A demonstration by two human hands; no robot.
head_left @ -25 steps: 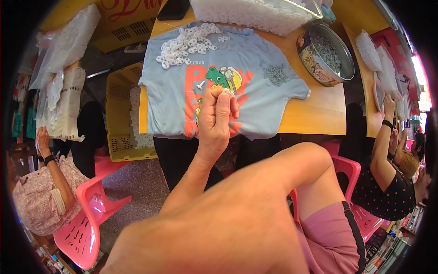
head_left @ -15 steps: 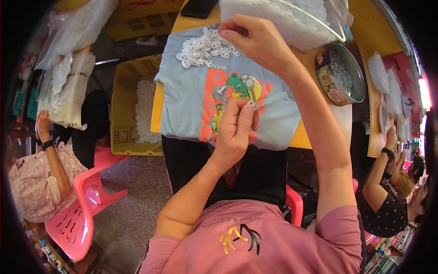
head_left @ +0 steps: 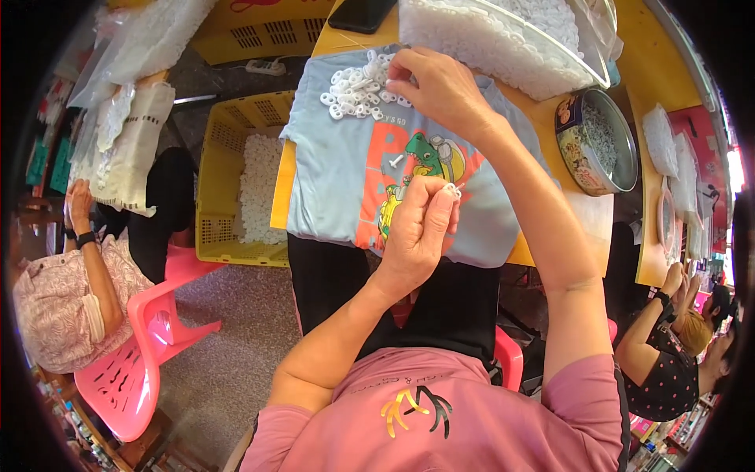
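My left hand point(head_left: 417, 232) is closed in a pinch over the light blue printed cloth point(head_left: 322, 189). A small white plastic piece with holes point(head_left: 452, 190) sticks out above its thumb and forefinger. At the right edge of a heap of similar white plastic pieces point(head_left: 358, 93), my right hand point(head_left: 440, 88) reaches in with thumb and fingers drawn together. Whatever lies between those fingertips is too small to make out. Between the two hands, a small white pin-like part point(head_left: 395, 160) lies on the cloth's green dinosaur print.
A clear bin of white pieces point(head_left: 503, 55) stands at the back right, beside a round tin of small grey parts point(head_left: 602, 145). A black phone point(head_left: 362, 14) lies at the back. Left of the table is a yellow crate point(head_left: 220, 173). Other people sit at both sides.
My right hand has come down closer to the heap, its fingertips now at the heap's edge. The left hand still pinches its white piece. The whole view has shifted slightly.
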